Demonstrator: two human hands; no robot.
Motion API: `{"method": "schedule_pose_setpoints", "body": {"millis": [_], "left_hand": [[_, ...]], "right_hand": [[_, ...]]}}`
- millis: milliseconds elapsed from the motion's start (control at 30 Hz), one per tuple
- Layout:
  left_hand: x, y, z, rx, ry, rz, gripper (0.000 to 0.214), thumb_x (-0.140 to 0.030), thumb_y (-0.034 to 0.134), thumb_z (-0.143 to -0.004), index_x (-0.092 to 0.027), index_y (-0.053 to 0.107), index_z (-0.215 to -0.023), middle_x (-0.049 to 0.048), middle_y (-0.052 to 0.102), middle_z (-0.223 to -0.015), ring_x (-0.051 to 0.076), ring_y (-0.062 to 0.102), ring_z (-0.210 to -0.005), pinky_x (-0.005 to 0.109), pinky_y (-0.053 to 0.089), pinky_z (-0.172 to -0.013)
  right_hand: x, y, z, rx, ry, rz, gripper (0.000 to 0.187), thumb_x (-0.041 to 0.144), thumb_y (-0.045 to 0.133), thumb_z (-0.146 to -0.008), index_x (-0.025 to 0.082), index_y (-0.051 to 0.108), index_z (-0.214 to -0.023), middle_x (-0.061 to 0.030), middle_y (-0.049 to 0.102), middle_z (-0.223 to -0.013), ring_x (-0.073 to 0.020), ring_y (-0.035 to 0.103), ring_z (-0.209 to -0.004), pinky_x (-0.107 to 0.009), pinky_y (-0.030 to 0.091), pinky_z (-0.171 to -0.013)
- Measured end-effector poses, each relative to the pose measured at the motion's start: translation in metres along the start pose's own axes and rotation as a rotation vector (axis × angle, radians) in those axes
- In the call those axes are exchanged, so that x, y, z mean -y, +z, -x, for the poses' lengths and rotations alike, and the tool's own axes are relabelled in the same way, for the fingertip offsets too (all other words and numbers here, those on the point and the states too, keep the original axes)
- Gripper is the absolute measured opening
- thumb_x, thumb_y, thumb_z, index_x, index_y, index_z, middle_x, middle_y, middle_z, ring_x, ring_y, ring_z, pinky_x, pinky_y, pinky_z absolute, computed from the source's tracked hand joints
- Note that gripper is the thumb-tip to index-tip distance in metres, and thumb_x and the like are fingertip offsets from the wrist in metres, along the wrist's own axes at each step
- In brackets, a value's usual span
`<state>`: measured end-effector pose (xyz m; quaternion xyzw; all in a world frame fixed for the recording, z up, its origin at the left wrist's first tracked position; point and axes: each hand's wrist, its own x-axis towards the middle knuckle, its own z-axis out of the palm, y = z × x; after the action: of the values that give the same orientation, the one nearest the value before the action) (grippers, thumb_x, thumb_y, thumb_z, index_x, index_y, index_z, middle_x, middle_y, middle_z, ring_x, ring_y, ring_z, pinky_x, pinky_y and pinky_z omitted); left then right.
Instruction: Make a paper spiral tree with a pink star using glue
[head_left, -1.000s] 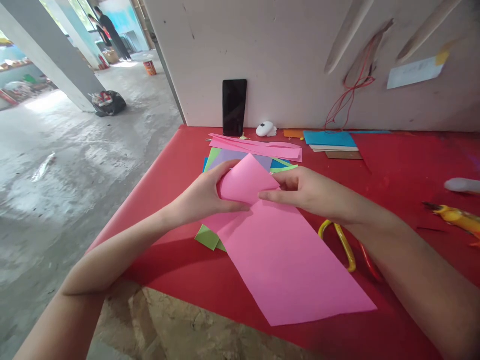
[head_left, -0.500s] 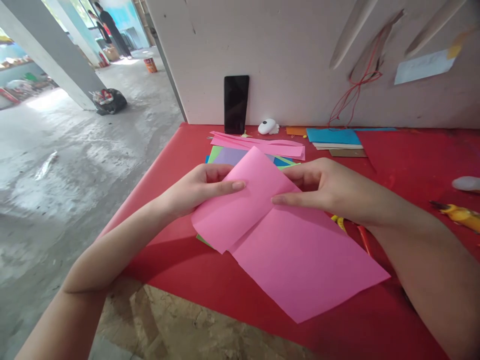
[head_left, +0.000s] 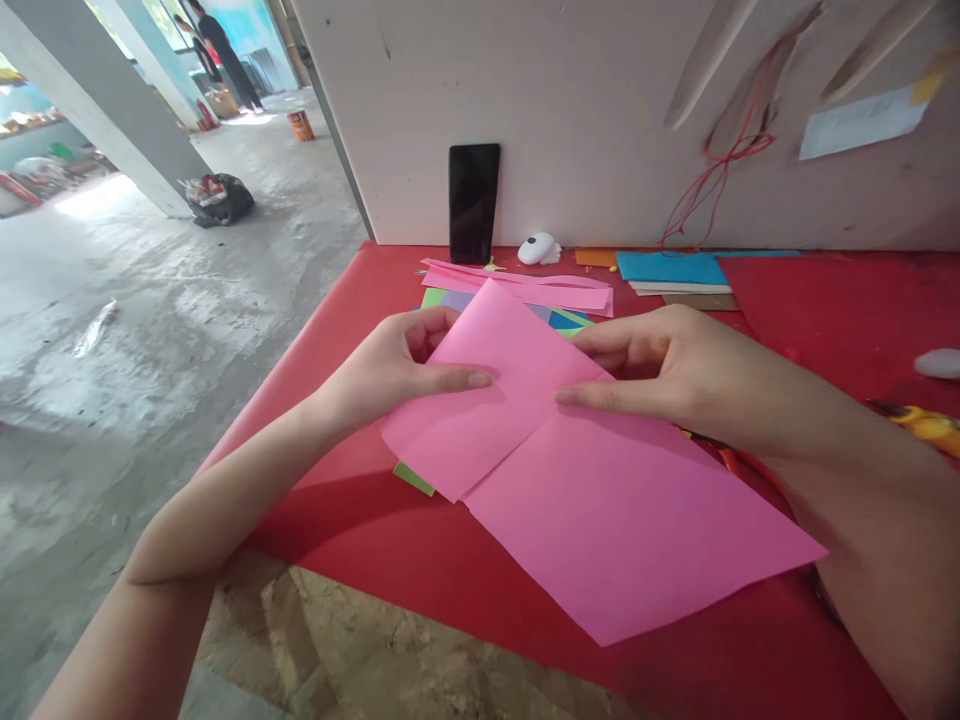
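Note:
A large pink paper sheet (head_left: 622, 510) lies on the red table (head_left: 825, 310) with its far end folded over toward me. My left hand (head_left: 397, 370) pinches the left side of the folded flap, thumb on top. At the flap's right side my right hand (head_left: 675, 375) grips it in the same way. Under the sheet lies a stack of coloured papers (head_left: 559, 318) in green, purple and blue. Red and yellow scissors (head_left: 739, 465) peek out beneath my right wrist.
Pink paper strips (head_left: 540, 290) lie behind the stack. A black phone (head_left: 474, 203) leans on the white wall beside a small white object (head_left: 537, 249). Blue and brown sheets (head_left: 671, 275) sit at the back. A yellow tool (head_left: 926, 425) lies far right. Two people (head_left: 214, 45) stand in the distance.
The folded flap has been drawn further toward me and now covers more of the sheet. Both hands shifted slightly, and the sheet turned a little to the right, hiding most of the scissors.

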<state>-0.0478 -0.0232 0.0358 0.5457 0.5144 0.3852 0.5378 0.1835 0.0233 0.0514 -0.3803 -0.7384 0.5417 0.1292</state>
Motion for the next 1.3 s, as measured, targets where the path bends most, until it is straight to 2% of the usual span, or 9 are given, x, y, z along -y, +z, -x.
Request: {"method": "schedule_pose_setpoints", "body": {"millis": [267, 433, 667, 867, 967, 1033, 1300], "left_hand": [[0.000, 0.002, -0.002, -0.026, 0.032, 0.005, 0.045, -0.021, 0.088, -0.056, -0.015, 0.067, -0.096, 0.0034, 0.075, -0.093, 0.019, 0.072, -0.083, 0.023, 0.059, -0.064], [-0.001, 0.004, -0.002, -0.035, 0.030, 0.008, 0.047, -0.018, 0.089, -0.054, -0.014, 0.066, -0.094, 0.0024, 0.073, -0.091, 0.018, 0.071, -0.080, 0.022, 0.058, -0.062], [0.000, 0.003, -0.003, -0.030, 0.052, -0.020, 0.044, -0.020, 0.088, -0.056, -0.014, 0.066, -0.093, 0.0023, 0.073, -0.092, 0.016, 0.070, -0.081, 0.021, 0.057, -0.064], [0.002, 0.000, -0.005, -0.005, 0.019, -0.039, 0.042, -0.035, 0.085, -0.064, -0.016, 0.067, -0.096, 0.0025, 0.072, -0.092, 0.016, 0.069, -0.080, 0.020, 0.056, -0.063], [0.005, -0.003, -0.006, 0.007, -0.017, -0.041, 0.035, -0.048, 0.077, -0.073, -0.016, 0.068, -0.083, -0.0007, 0.067, -0.077, 0.009, 0.063, -0.065, 0.015, 0.047, -0.053], [0.007, -0.005, -0.008, 0.004, -0.026, -0.043, 0.039, -0.053, 0.072, -0.076, -0.015, 0.066, -0.073, -0.0021, 0.061, -0.067, 0.006, 0.056, -0.058, 0.014, 0.040, -0.048], [0.012, -0.007, -0.014, 0.027, -0.042, 0.041, 0.037, -0.053, 0.078, -0.070, -0.016, 0.071, -0.070, -0.0019, 0.066, -0.067, 0.005, 0.057, -0.057, 0.015, 0.042, -0.051]], "right_hand": [[0.002, 0.001, 0.003, -0.023, -0.010, -0.002, 0.035, 0.038, 0.074, -0.073, 0.032, 0.075, -0.108, 0.0017, 0.073, -0.081, -0.0118, 0.066, -0.060, -0.018, 0.046, -0.043], [0.003, 0.002, 0.003, -0.035, -0.002, -0.025, 0.036, 0.038, 0.075, -0.073, 0.027, 0.076, -0.106, -0.0004, 0.074, -0.083, -0.0132, 0.067, -0.062, -0.018, 0.046, -0.044], [0.001, 0.002, 0.003, -0.037, -0.002, -0.053, 0.032, 0.038, 0.078, -0.071, 0.027, 0.077, -0.101, 0.0003, 0.073, -0.078, -0.0123, 0.065, -0.059, -0.018, 0.045, -0.043], [-0.001, 0.001, 0.000, -0.053, 0.040, -0.105, 0.033, 0.039, 0.079, -0.068, 0.028, 0.078, -0.099, -0.0001, 0.073, -0.076, -0.0144, 0.065, -0.057, -0.020, 0.047, -0.041], [-0.003, -0.003, -0.001, -0.089, 0.048, -0.143, 0.033, 0.036, 0.081, -0.065, 0.027, 0.078, -0.097, -0.0019, 0.073, -0.078, -0.0161, 0.067, -0.060, -0.022, 0.051, -0.045], [-0.005, -0.006, -0.002, -0.094, 0.066, -0.166, 0.036, 0.035, 0.082, -0.063, 0.027, 0.078, -0.098, -0.0015, 0.073, -0.076, -0.0157, 0.066, -0.058, -0.022, 0.051, -0.044], [-0.011, -0.012, -0.008, -0.082, 0.099, -0.111, 0.039, 0.040, 0.082, -0.061, 0.026, 0.077, -0.097, 0.0013, 0.068, -0.065, -0.0138, 0.063, -0.051, -0.023, 0.048, -0.040]]}}
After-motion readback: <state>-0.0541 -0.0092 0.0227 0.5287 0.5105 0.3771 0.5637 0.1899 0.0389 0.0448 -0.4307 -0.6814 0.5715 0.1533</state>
